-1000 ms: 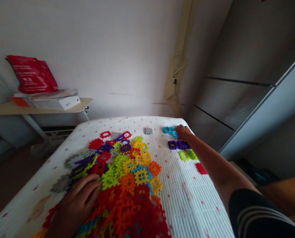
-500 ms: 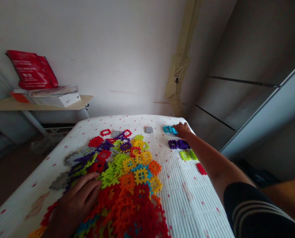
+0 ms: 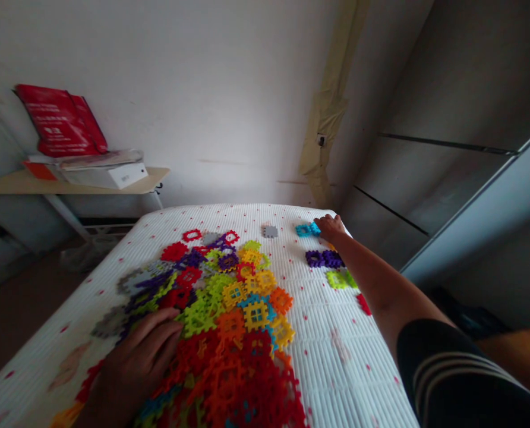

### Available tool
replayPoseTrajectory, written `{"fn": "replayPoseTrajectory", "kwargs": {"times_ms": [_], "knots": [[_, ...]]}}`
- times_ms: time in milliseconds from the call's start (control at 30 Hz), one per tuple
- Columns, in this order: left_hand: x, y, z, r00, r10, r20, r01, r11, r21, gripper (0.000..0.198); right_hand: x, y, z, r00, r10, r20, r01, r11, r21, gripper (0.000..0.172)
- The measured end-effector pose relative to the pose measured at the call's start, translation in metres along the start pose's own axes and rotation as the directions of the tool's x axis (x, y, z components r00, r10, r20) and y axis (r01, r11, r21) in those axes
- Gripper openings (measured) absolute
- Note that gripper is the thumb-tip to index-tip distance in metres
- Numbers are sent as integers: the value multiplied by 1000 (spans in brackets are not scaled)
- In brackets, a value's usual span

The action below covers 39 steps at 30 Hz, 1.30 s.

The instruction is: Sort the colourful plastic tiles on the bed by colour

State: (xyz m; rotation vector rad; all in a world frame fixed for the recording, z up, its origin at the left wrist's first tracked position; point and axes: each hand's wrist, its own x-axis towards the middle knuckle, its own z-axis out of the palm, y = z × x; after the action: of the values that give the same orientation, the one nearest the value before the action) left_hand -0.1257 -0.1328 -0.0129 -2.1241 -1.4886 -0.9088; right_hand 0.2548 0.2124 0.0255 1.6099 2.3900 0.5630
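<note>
A big pile of coloured interlocking plastic tiles point(image 3: 229, 321) covers the near part of a white ribbed mat with red dots point(image 3: 327, 351). My left hand point(image 3: 135, 362) lies flat on the pile's left edge with fingers stretched out over red and purple pieces. My right hand point(image 3: 331, 227) reaches to the far right corner and touches the blue tiles point(image 3: 306, 229); its fingers are curled down there. Just nearer lie purple tiles point(image 3: 322, 259), green tiles point(image 3: 338, 279) and a red tile point(image 3: 363, 304), partly behind my forearm. A lone grey tile point(image 3: 270, 231) sits left of the blue ones.
A pale shelf point(image 3: 69, 184) on the left wall carries a red bag point(image 3: 62, 122) and a white box point(image 3: 109, 175). A white wall stands behind the mat. Grey cabinet panels point(image 3: 447, 178) rise on the right.
My right hand has slid a little farther toward the far corner beside the blue tiles. The view has drifted slightly. My left hand stays on the pile.
</note>
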Motion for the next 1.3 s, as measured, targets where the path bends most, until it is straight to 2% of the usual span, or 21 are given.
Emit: {"fn": "replayPoseTrajectory", "kwargs": {"times_ms": [400, 567, 633, 933, 1133, 1300], "knots": [[-1, -1, 2, 1000, -16, -1, 16, 1000, -10, 22, 5, -1, 2, 999, 36, 19, -36, 999, 14, 29], [1, 1, 0, 1000, -13, -3, 13, 1000, 3, 22, 3, -2, 5, 999, 15, 36, -15, 1000, 14, 51], [2, 2, -1, 1000, -11, -10, 11, 1000, 5, 22, 2, -2, 6, 999, 13, 42, -13, 1000, 9, 55], [2, 1, 0, 1000, 11, -8, -11, 1000, 13, 22, 3, 0, 6, 997, 72, 25, -72, 997, -7, 34], [6, 2, -1, 1000, -4, -12, 4, 1000, 4, 26, 9, 1, 7, 996, 89, 27, -88, 996, -7, 41], [0, -2, 3, 1000, -21, 6, 21, 1000, -9, 24, 16, 2, 4, 996, 84, 31, -84, 996, 5, 40]]}}
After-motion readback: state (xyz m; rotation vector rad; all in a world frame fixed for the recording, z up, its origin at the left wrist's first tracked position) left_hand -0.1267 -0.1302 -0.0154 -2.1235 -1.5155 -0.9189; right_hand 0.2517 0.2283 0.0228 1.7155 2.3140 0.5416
